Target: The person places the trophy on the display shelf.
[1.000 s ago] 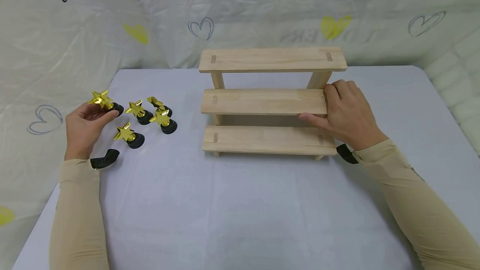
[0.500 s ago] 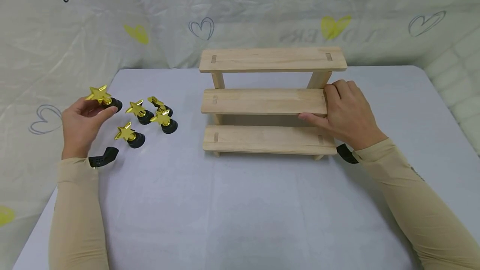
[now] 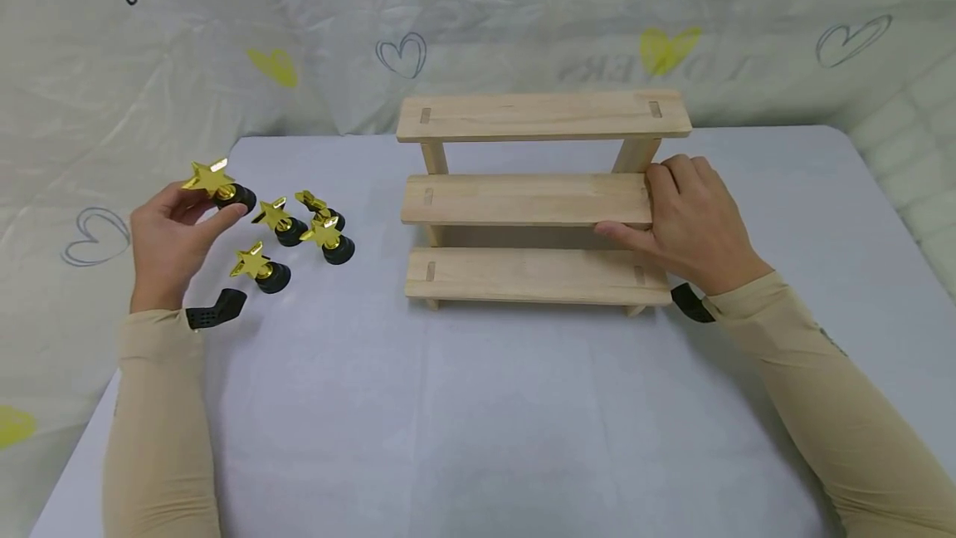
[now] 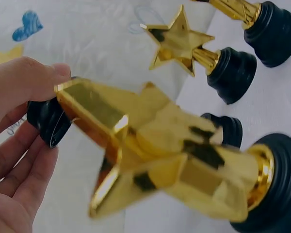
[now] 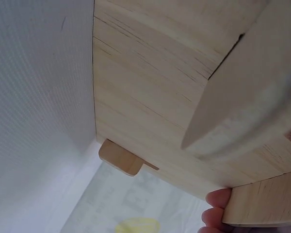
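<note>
My left hand (image 3: 168, 243) pinches the black base of a small gold star trophy (image 3: 209, 178) at the table's left edge. In the left wrist view, thumb and fingers grip that black base (image 4: 48, 120), while its star is hidden behind a nearer trophy (image 4: 184, 155). Several like trophies, among them a front one (image 3: 261, 267), stand just right of the hand. My right hand (image 3: 690, 220) holds the right end of the middle board of a three-tier wooden shelf (image 3: 523, 201), thumb along its front edge. In the right wrist view, fingertips (image 5: 214, 216) curl at the shelf's wood (image 5: 145, 102).
A white cloth covers the table (image 3: 478, 413). Behind it hangs a pale sheet (image 3: 508, 7) printed with hearts and lettering. Each wrist wears a black camera mount, such as the left mount (image 3: 215, 310).
My left hand has lifted the trophy slightly and, after a small shift left, moved a little right. The right hand and the shelf stay in place.
</note>
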The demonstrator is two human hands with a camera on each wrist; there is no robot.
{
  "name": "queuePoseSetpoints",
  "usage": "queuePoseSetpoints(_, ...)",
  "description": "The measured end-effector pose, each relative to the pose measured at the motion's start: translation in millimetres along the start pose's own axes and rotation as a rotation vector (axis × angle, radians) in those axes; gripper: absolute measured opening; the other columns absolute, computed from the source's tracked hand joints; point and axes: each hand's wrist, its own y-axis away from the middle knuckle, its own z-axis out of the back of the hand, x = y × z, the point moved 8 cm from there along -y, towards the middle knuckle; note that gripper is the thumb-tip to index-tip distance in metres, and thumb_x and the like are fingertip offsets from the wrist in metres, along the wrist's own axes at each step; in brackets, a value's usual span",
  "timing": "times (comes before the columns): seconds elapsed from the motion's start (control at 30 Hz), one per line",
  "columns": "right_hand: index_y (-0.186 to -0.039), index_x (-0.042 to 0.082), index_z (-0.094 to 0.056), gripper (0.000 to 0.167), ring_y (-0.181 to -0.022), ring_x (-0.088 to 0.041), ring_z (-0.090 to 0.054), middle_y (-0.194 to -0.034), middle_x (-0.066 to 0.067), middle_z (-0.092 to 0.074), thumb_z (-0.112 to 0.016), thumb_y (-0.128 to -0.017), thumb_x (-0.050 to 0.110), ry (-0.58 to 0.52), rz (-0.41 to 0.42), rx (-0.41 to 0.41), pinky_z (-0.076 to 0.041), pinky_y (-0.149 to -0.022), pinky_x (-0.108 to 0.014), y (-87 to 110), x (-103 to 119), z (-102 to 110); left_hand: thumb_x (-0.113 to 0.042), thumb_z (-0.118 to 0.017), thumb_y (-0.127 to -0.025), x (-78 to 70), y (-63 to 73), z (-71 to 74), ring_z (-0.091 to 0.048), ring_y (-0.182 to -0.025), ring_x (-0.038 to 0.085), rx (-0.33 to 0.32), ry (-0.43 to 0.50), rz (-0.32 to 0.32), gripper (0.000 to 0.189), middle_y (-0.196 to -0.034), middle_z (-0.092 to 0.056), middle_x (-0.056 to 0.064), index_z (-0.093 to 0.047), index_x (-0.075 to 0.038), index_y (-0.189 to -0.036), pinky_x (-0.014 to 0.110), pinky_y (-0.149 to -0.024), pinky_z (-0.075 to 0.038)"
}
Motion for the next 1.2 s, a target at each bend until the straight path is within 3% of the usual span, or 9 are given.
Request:
queuePoseSetpoints(0.8, -0.081, -0.014, -0.055, 0.106, -0.066, -0.043, -0.044, -0.077, -0.028, -0.050, -0.032, -0.091, 0.089, -0.010, -0.008, -0.007, -0.039, -0.061, -0.053, -0.7, 0, 0, 0.000, -0.086, -0.079, -59.4, 17.0, -23.0, -0.067, -0.106, 0.008, 0.045, 0.060, -0.208, 0.046, -0.111, -0.071, -0.013, -0.073, -0.008, -0.122, 0.007, -0.101, -0.052)
queuePoseSetpoints(1.03, -0.084, -0.013, -0.055, 0.103, -0.067, -0.042, -0.046, -0.078, -0.027, -0.051, -0.033, -0.092, 0.087, 0.035, 0.012, 0.083, -0.043, -0.062, -0.049, -0.2, -2, -2, 0.007, -0.085, -0.078, -73.6, 23.6, -36.9, -0.068, -0.102, 0.008, 0.082, 0.100, -0.290, 0.045, -0.111, -0.073, -0.012, -0.074, -0.005, -0.119, 0.009, -0.101, -0.053)
queuePoseSetpoints(1.2, -0.083, -0.013, -0.055, 0.103, -0.065, -0.042, -0.046, -0.076, -0.026, -0.050, -0.031, -0.093, 0.087, 0.022, 0.023, 0.043, -0.042, -0.060, -0.050, -1.3, 0, -3, 0.007, -0.085, -0.078, -80.6, 30.9, -50.0, -0.069, -0.101, 0.009, 0.122, 0.175, -0.317, 0.042, -0.111, -0.073, -0.009, -0.074, -0.007, -0.116, 0.011, -0.102, -0.054)
